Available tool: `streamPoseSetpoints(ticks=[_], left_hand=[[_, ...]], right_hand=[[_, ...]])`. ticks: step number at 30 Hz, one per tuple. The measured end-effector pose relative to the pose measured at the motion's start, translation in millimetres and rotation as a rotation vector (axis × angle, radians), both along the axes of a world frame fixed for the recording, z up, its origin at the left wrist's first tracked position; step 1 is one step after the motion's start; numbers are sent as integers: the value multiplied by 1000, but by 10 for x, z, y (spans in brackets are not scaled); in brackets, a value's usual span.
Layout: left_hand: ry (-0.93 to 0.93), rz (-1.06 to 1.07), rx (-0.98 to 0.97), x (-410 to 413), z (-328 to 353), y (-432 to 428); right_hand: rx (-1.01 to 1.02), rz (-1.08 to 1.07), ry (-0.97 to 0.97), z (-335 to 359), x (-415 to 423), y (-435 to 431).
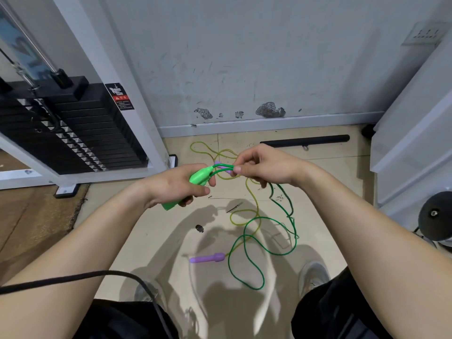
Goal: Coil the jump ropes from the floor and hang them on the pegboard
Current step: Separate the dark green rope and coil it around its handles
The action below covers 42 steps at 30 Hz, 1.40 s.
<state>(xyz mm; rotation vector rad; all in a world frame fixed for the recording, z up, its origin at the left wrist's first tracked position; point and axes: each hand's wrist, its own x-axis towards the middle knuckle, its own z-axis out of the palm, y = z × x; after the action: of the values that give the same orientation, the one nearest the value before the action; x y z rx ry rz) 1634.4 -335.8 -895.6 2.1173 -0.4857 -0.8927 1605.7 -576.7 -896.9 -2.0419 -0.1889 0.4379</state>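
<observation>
Green jump rope (pixel 258 288) is half off the floor rn. Its green handles (pixel 199 177) are bunched together in the left hand (pixel 176 185), fingers wrapped round them, butt end poking out below the palm. Two strands of cord come out of the handle tips and run straight across to the right hand (pixel 266 165), which pinches them btw thumb and forefinger, other fingers loosely curled. Hands are close together, right one a touch farther from the body. From the right hand the cord drops to the floor (pixel 171 228) and sprawls in big loose loops below and to the right of that hand, one loop ending near the right shoe (pixel 315 275).

Yellow jump rope (pixel 256 203) is all on the floor, nobody touching it. It loops out beyond the hands toward the wall (pixel 244 57), passes under them and crosses the green cord below the right hand. One purple handle (pixel 206 258) lies flat well below the hands, nearer the body. The second purple handle (pixel 227 170) peeks out just behind the strands btw the two hands, on the floor afaict.

Other stuff: black weight stack (pixel 73 133) in a white frame left of the left hand, black bar (pixel 305 140) lying on the floor just past the right hand by the wall, thin black cable (pixel 73 277) crossing in front of the left forearm.
</observation>
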Motion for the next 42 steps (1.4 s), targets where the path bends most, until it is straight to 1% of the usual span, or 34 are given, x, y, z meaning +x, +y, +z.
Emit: streamPoseSetpoints(ticks=[2, 4, 7, 9, 10, 12, 13, 16, 19, 22, 26, 31, 38, 40, 42], left_hand=[[47, -19, -14, -28, -29, 2], [140, -4, -138, -83, -69, -35], [241, 114, -384, -155, -105, -158], [312, 240, -476, -170, -128, -228], [310, 273, -492, -178, -135, -248], [277, 262, -492, -219, -142, -275], [301, 254, -510, -248, -141, -282], [483, 265, -579, -312, -126, -295], [580, 238, -620, -356, -118, -309], [600, 212, -626, -378, -122, -316], [618, 141, -567, -377, -143, -308], [652, 133, -549, -377, -141, -292], [665, 171, -465, -388, -106, -313], [690, 205, -487, -387, -121, -327], [658, 239, -501, -385, -153, -343]], right_hand=[[17, -49, -75, 15, -16, 33], [43, -67, -133, 8, -31, 96], [40, -52, -142, -9, -44, 137], [41, -74, -152, -11, -42, 122], [44, -98, -161, -15, -39, 109], [76, -137, -167, -3, -43, 89], [83, -145, -172, 3, -46, 82], [60, -148, -199, 25, -38, 45], [44, -149, -168, 68, -23, -22], [10, -161, -164, 112, -21, -93], [-35, -151, -148, 137, -30, -130], [-67, -147, -159, 123, -34, -181], [-32, -84, -165, 102, -53, -119], [-29, -66, -152, 106, -55, -111], [-47, -39, -150, 111, -58, -105]])
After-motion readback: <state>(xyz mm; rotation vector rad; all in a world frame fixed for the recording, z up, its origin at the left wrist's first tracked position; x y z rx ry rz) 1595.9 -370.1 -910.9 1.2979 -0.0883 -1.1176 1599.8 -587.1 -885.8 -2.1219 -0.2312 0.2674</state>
